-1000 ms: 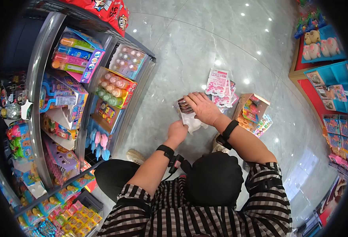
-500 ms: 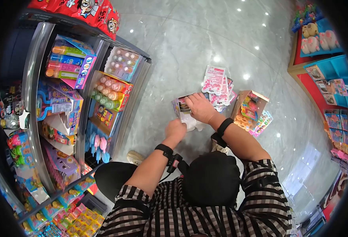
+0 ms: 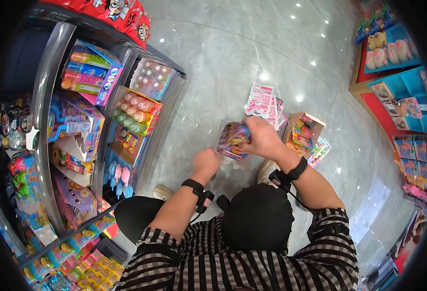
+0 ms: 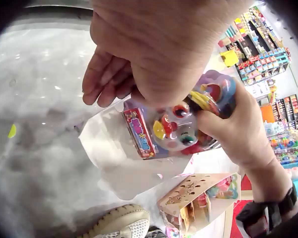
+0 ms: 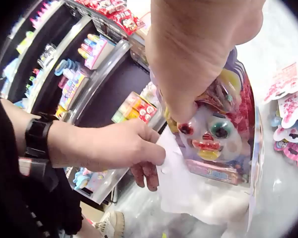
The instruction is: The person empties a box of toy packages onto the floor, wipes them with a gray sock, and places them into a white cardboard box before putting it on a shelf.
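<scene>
My right hand grips a stack of colourful clear-fronted packs, its thumb over the near pack in the left wrist view. A clown-like face with red and green eyes shows on the front pack. The packs stand at a box with a white flap; how deep they sit in it I cannot tell. My left hand is beside the box's left near corner, fingers loosely bent and holding nothing in the left wrist view.
Pink-and-white cards lie fanned on the floor beyond my right hand. An open carton of toys stands to the right, near my shoe. Stocked shelves line the left; a red display stands far right.
My right hand has gone from lying over the box to gripping the packs, which show more fully. My left hand has drawn back left and down from the white flap.
</scene>
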